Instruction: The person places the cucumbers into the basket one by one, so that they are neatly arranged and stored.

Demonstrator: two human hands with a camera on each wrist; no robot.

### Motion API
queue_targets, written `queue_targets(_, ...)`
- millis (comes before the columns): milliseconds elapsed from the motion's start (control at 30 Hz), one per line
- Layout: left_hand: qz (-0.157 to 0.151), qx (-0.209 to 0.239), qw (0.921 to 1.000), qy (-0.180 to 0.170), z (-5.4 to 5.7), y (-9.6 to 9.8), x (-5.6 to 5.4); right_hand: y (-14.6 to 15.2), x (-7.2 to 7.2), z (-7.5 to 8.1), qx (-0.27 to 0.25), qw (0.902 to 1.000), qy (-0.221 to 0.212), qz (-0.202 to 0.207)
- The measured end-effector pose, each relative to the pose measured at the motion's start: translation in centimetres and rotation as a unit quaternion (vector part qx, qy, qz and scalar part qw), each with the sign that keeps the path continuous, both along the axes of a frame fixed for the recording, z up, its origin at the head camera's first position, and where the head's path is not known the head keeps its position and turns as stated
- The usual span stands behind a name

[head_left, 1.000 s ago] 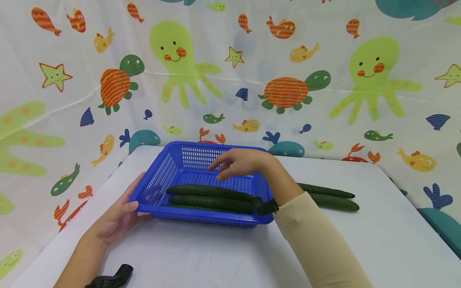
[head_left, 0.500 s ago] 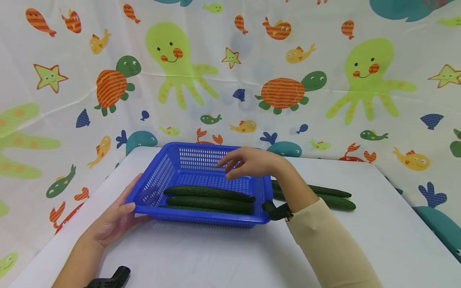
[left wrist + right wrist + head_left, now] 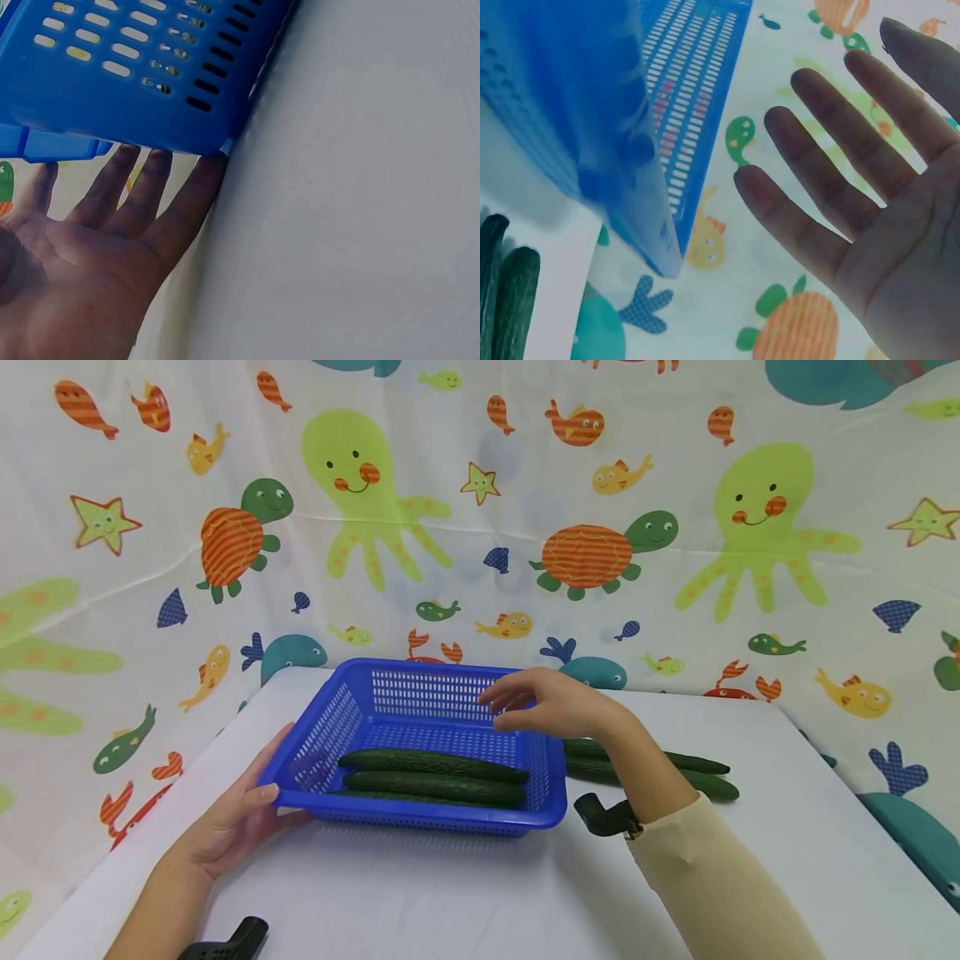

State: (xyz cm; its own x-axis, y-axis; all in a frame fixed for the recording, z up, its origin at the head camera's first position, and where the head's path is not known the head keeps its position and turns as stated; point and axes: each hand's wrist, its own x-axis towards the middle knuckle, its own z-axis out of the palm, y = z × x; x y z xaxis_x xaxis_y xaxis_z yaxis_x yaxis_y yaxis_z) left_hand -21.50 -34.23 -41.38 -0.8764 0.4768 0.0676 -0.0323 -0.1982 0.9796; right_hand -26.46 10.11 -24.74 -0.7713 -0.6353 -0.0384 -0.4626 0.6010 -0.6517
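While the left hand point(image 3: 242, 818) holds the blue basket point(image 3: 450, 817) by its near left corner, the right hand point(image 3: 551, 702) hangs in the air by the basket's right end, holding nothing. The left thumb lies at the rim, with the other fingers reaching to the side and lower edge; in the left wrist view they look nearly straight, their tips partly hidden by the plastic. The right hand's fingers are relaxed in the head view and spread apart in the right wrist view.

The basket rests on the white surface point(image 3: 375, 893). Inside, three cucumbers point(image 3: 437, 786) lie side by side along the near wall, the nearest mostly hidden by the rim. Two more cucumbers point(image 3: 708, 786) lie on the surface to the right, partly behind the right forearm. Black devices point(image 3: 603, 817) sit at both wrists, and a beige sleeve point(image 3: 727, 885) covers the right arm. Behind the surface hangs a cloth point(image 3: 480, 443) printed with sea animals.
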Motion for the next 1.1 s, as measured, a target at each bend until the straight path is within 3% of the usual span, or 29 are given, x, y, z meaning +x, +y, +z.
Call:
queue_targets(267,0.0,-0.005,1.0,-0.002,-0.1,0.0,-0.1,2.6,0.9,0.0,-0.023,0.9979,0.051,-0.033)
queue_targets(567,-0.006,0.0,1.0,-0.007,-0.3,-0.1,-0.2,6.0,1.5,-1.1,-0.05,0.9929,0.077,-0.075)
queue_targets(1100,0.0,-0.002,0.9998,-0.018,-0.1,0.0,-0.4,10.0,3.3,-2.9,-0.077,0.9823,0.087,-0.147)
